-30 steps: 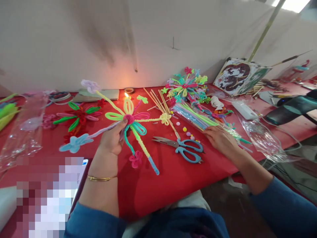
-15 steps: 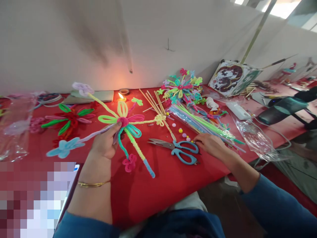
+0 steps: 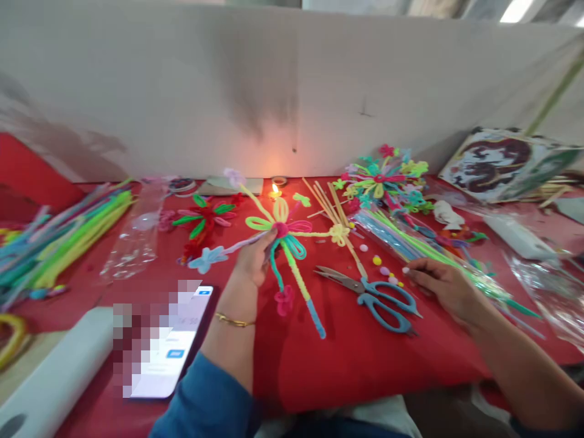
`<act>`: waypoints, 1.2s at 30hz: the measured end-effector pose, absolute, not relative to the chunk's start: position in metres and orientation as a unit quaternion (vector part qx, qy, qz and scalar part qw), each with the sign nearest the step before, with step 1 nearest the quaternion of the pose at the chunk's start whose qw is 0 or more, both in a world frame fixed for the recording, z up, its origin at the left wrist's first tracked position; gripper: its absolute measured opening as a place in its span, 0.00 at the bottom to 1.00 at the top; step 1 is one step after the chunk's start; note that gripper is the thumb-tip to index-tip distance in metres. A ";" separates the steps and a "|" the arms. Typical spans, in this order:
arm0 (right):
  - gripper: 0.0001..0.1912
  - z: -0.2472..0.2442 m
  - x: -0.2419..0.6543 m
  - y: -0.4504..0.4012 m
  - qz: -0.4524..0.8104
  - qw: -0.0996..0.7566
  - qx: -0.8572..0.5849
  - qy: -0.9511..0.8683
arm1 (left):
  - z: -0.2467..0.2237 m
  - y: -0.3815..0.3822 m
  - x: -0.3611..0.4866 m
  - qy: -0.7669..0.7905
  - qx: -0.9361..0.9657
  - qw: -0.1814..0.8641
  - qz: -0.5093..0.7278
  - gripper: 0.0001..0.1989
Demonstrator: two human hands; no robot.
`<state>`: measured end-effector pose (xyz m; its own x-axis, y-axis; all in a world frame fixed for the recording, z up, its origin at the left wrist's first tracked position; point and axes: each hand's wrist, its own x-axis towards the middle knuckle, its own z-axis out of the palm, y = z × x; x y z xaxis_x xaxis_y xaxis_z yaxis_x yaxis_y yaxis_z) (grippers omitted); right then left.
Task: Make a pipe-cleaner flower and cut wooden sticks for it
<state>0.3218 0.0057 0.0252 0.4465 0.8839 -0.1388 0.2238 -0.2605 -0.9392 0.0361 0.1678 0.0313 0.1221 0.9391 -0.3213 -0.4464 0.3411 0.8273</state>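
Observation:
A pipe-cleaner flower (image 3: 281, 230) with several coloured loops, a pink centre and small flowers on its arms is held upright by my left hand (image 3: 253, 260), thumb near the centre. My right hand (image 3: 440, 286) pinches a small pale pompom (image 3: 406, 270) between thumb and fingertips. Just left of that hand, several pompoms (image 3: 376, 260) lie scattered on the red table. Blue-handled scissors (image 3: 365, 292) rest between my hands, blades partly apart and pointing left. A wooden stick (image 3: 353, 252) ends near their pivot.
A lit candle (image 3: 275, 192) burns behind the flower. A phone (image 3: 177, 347) and bundled pipe cleaners (image 3: 77, 237) are at left. Bagged pipe cleaners (image 3: 401, 237), a finished bouquet (image 3: 378, 176) and a dragon-patterned box (image 3: 493, 164) stand or lie at right.
The view has swung left, showing more of the table there. My right hand has lifted slightly away from the scissors, and a pale pompom now shows between its fingertips. My left hand keeps its hold.

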 end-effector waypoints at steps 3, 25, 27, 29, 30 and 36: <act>0.20 0.017 0.320 0.011 0.382 0.464 -0.711 -0.365 | 0.027 0.169 0.034 0.418 0.286 0.696 0.510 0.09; 0.11 0.011 0.345 0.007 0.186 0.343 -0.774 -0.499 | 0.043 0.177 0.029 0.468 0.245 0.626 0.574 0.04; 0.12 0.006 0.345 0.010 0.170 0.302 -0.779 -0.523 | 0.044 0.178 0.029 0.471 0.245 0.624 0.573 0.02; 0.12 0.004 0.347 0.011 0.153 0.254 -0.787 -0.541 | 0.045 0.178 0.030 0.475 0.250 0.618 0.574 0.02; 0.12 0.003 0.348 0.011 0.135 0.235 -0.790 -0.550 | 0.044 0.178 0.030 0.478 0.252 0.617 0.573 0.02; 0.15 0.002 0.373 0.002 -0.090 0.130 -0.790 -0.592 | 0.042 0.180 0.031 0.489 0.247 0.615 0.567 0.02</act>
